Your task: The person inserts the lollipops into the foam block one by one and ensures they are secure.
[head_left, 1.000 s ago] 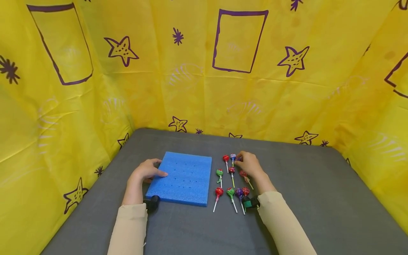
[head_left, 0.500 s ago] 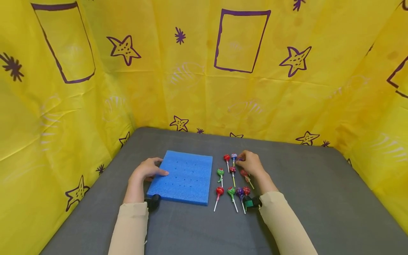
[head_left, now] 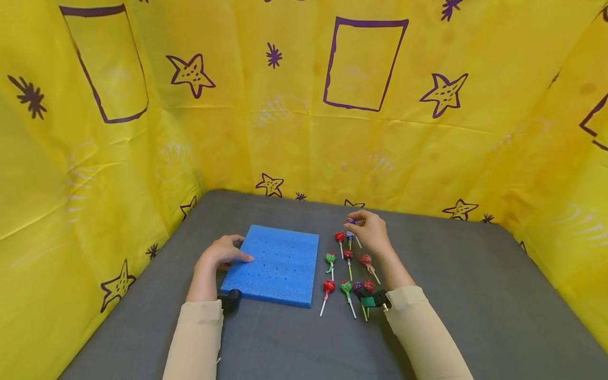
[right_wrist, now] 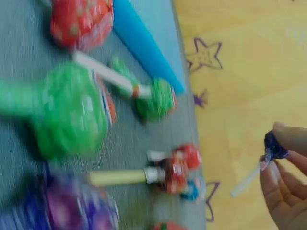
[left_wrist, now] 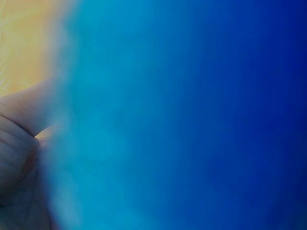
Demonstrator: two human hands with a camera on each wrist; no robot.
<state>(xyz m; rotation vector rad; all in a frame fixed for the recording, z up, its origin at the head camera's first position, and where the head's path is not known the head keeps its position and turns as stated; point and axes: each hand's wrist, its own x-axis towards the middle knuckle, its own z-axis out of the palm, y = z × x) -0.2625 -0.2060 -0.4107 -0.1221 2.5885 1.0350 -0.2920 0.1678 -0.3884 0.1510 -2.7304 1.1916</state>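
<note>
The left hand (head_left: 224,251) grips the left edge of a blue foam board (head_left: 292,282), thumb over its top face. Small holes dot that face. The blurred board (left_wrist: 158,115) fills most of the left wrist view, with part of the hand at its left. Beyond the loose lollipops, the right hand (head_left: 374,232) pinches a dark purple lollipop (right_wrist: 274,146) by its wrapped head, its white stick slanting down. Near that hand lie a red lollipop (head_left: 339,237) and a blue-and-white one (head_left: 350,237). A red lollipop (head_left: 366,259) lies beside the right wrist.
On the grey table (head_left: 266,338), more lollipops lie right of the board, among them a green one (head_left: 346,286) and a red one (head_left: 329,286). The right wrist's camera overlaps a purple lollipop (head_left: 358,286). Yellow printed cloth (head_left: 294,137) encloses the back and sides.
The right hand has lifted the purple lollipop off the table and shifted it slightly away from the person. The left hand stays on the board. The head view has shifted slightly.
</note>
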